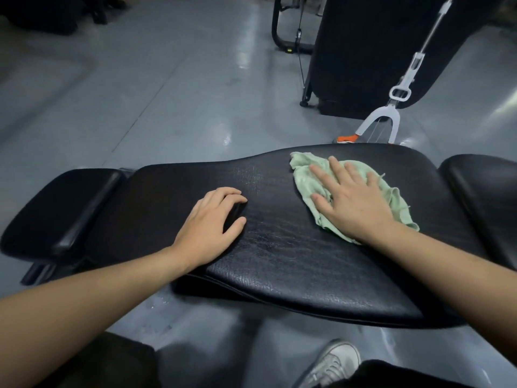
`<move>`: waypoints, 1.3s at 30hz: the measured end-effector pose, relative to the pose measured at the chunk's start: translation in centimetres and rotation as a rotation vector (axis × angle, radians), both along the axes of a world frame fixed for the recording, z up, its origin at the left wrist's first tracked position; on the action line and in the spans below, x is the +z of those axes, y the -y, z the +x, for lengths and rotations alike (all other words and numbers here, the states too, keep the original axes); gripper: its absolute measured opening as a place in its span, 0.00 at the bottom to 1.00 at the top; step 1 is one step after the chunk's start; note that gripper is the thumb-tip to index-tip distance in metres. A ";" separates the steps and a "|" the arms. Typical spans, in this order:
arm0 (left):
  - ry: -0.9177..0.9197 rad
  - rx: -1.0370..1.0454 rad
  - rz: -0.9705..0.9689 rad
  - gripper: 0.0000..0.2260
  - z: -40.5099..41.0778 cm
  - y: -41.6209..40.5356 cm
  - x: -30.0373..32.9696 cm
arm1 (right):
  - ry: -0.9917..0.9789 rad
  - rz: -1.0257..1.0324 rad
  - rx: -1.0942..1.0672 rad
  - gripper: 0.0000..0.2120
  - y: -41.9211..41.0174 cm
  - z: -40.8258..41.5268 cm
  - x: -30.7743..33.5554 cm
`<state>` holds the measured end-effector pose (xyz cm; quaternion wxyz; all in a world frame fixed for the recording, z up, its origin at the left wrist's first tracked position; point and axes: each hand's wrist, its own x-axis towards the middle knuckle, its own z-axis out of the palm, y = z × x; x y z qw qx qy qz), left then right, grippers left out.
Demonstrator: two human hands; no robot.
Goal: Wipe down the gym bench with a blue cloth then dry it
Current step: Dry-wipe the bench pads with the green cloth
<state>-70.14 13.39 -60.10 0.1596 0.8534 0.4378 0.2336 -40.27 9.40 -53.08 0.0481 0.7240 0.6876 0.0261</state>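
Right hand (pixel 355 203) presses flat, fingers spread, on the crumpled pale-green cloth (pixel 391 191) to wipe the black padded leather bench (pixel 293 261), while the left hand (pixel 208 228), loosely curled and holding nothing, braces it.

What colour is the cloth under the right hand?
Pale green crumpled cloth, not blue, flat under the right hand; seen in the head view.

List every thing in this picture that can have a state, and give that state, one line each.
Right hand: fingers spread flat, pressing the cloth.
Cloth: pale green, crumpled, lying on the bench pad.
Left hand: fingers curled, resting on the pad, holding nothing.
Bench pad: flat, black, creased surface.
Mop: leaning upright behind the bench.
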 end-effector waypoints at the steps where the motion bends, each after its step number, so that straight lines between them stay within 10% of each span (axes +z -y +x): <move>1: -0.002 -0.003 0.000 0.19 0.0 0.0 0.0 | -0.003 0.005 -0.028 0.29 0.3 -0.4 -0.2; 18: -0.120 -0.073 -0.004 0.22 -3.8 0.6 0.2 | 0.089 -0.152 0.496 0.36 1.8 -0.5 1.9; 39: -0.171 -0.066 0.014 0.25 -10.2 -1.3 -1.0 | 0.047 -0.221 0.498 0.41 7.9 -7.5 -0.3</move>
